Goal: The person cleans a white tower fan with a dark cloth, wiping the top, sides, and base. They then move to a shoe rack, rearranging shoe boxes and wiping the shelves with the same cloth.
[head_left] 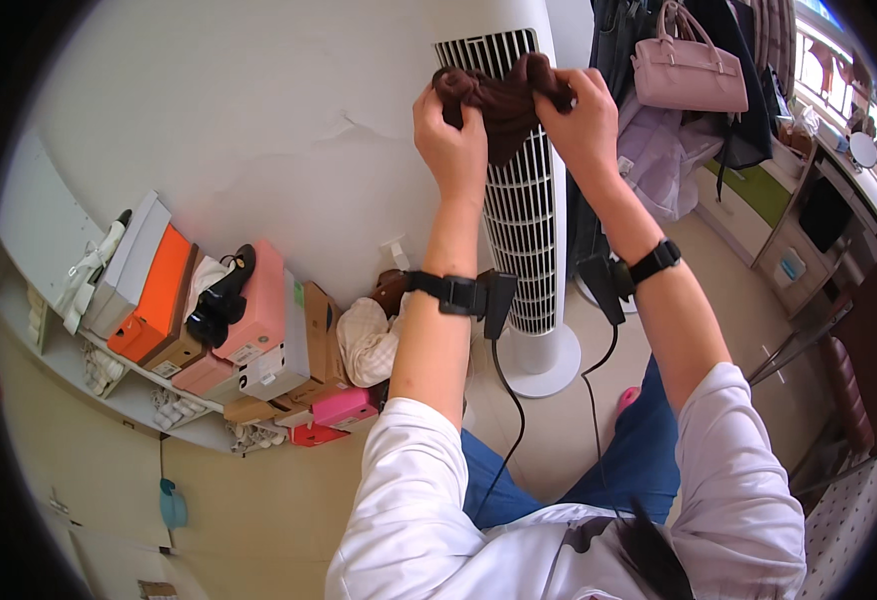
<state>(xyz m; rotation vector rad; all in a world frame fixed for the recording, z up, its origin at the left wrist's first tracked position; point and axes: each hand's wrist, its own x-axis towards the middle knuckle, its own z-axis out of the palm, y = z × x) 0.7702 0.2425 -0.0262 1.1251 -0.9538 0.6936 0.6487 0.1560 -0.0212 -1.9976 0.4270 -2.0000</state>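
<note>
Both my hands hold up a dark brown cloth [504, 105] at the top of the view, its ends bunched and its middle sagging between them. My left hand [451, 135] is closed on the cloth's left end. On the other end, my right hand [584, 120] grips with thumb and fingers. Behind the cloth stands a white tower fan [524, 220] with a slatted grille and a round base. Part of the grille is hidden by the cloth. Whether the cloth touches the fan I cannot tell. Each forearm wears a black strap with a cable.
Left, a low shelf [184, 405] carries shoe boxes, including an orange box [161, 295], with black shoes [224, 300] on top. A pink handbag [689, 75] hangs among clothes at the right. A brown chair [864, 370] and a desk with a round mirror [864, 150] stand far right.
</note>
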